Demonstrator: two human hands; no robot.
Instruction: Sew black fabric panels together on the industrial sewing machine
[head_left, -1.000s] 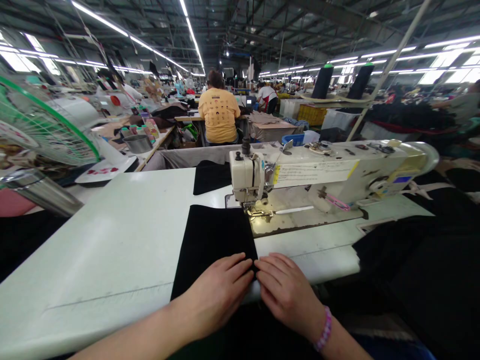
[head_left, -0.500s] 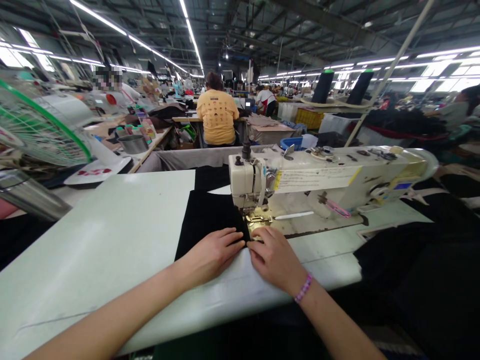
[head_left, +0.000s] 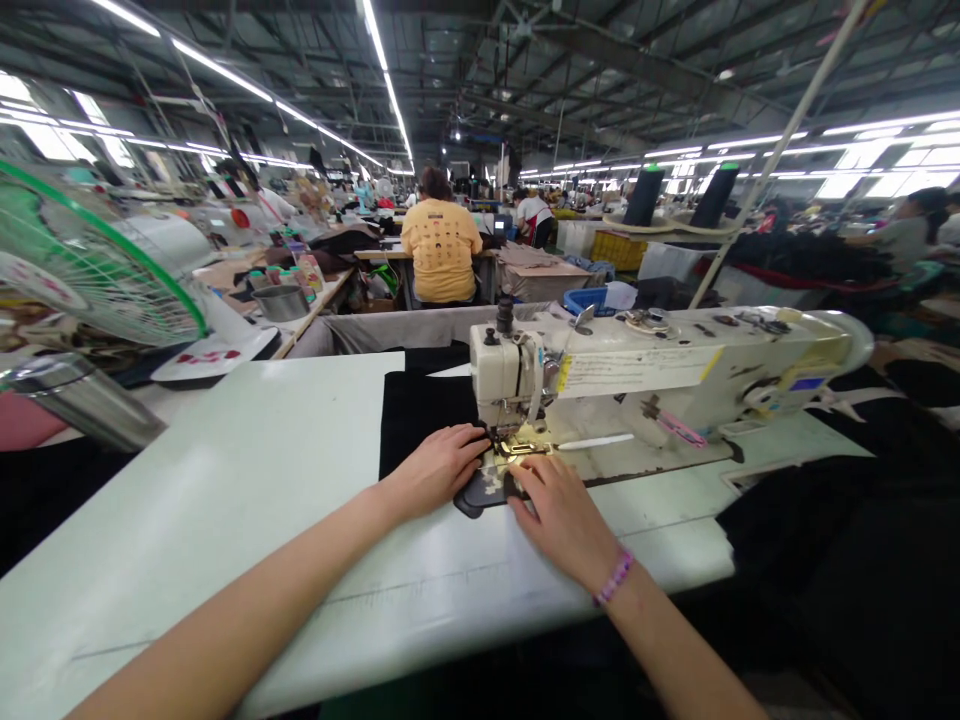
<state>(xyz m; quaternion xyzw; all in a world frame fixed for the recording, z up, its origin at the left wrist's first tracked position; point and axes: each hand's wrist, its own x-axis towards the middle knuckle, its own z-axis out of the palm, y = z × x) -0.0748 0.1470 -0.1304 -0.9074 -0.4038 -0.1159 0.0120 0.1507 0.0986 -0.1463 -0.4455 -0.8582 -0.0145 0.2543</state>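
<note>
1. Here, a black fabric panel (head_left: 424, 415) lies flat on the white tabletop (head_left: 225, 480), beneath the left hand and stretching away beyond it, alongside the head of a sewing machine (head_left: 675, 365).
2. The left hand (head_left: 439, 465) rests palm down on the panel's near edge. It is spread flat and grips nothing, and its fingers (head_left: 469, 440) reach up to the presser foot (head_left: 519, 445).
3. The right hand (head_left: 559, 510) also lies flat and open, just beside the left, with its fingers (head_left: 525, 478) stretched toward the same foot.
4. Between the two hands sits a dark rounded piece (head_left: 480, 492) with pale marks. It touches the panel's corner, but it cannot be told what it is.
5. A pink and purple bracelet (head_left: 615, 578) circles the right wrist.
6. The machine's cream body runs off to the right of the right hand and carries a long paper label.
7. A heap of dark cloth (head_left: 847, 540) spills past the tabletop's edge, further right of that hand.
8. Well to the left of the left hand stand a green-rimmed fan (head_left: 97, 265) and a metal flask (head_left: 82, 400).
9. Far beyond both hands, a person in a yellow shirt (head_left: 441, 250) sits at another station with their back turned.
10. Two tall dark thread cones (head_left: 645, 195) rise to that person's right.
</note>
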